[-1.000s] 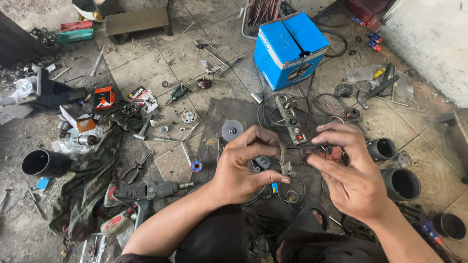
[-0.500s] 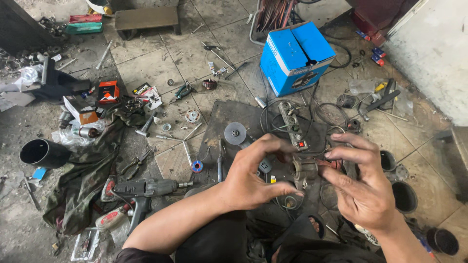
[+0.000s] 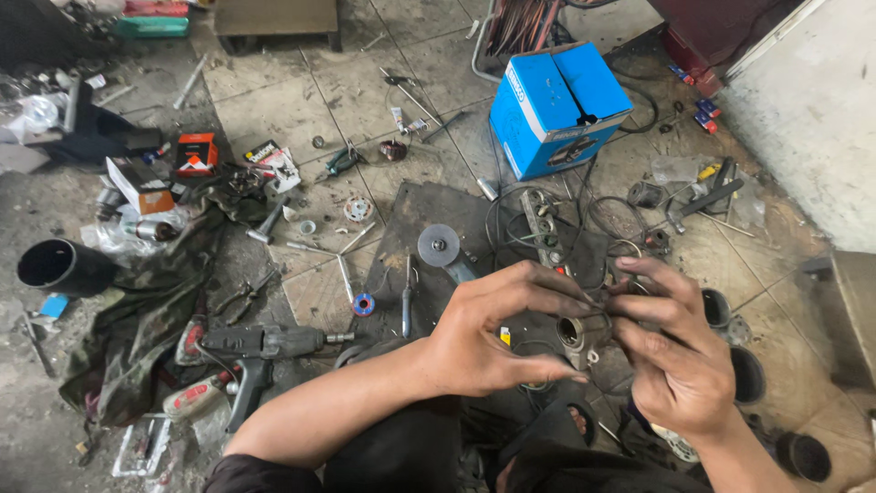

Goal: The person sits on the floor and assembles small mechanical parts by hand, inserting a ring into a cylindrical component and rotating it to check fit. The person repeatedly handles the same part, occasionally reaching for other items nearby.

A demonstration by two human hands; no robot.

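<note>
My left hand [image 3: 488, 333] and my right hand [image 3: 673, 351] meet low in the middle of the head view, both gripping one small grey metal part [image 3: 577, 332] with a round opening that faces me. Left fingers reach over its top and under its base. Right fingers pinch its right side. Thin wires trail from the part. Under my hands lies a dark mat [image 3: 415, 251] with a grey disc [image 3: 439, 245] and a metal strip of fittings [image 3: 541, 224].
A blue cardboard box [image 3: 557, 105] stands open at the back. A power drill [image 3: 265, 345] lies left on an olive cloth [image 3: 137, 329]. A black pipe [image 3: 59, 267] is far left; dark cylinders [image 3: 744, 374] sit right. Loose tools, screwdrivers and small boxes litter the tiled floor.
The camera has dropped closer and my hands have drawn together lower in the view. The metal part has turned so its round opening now faces me.
</note>
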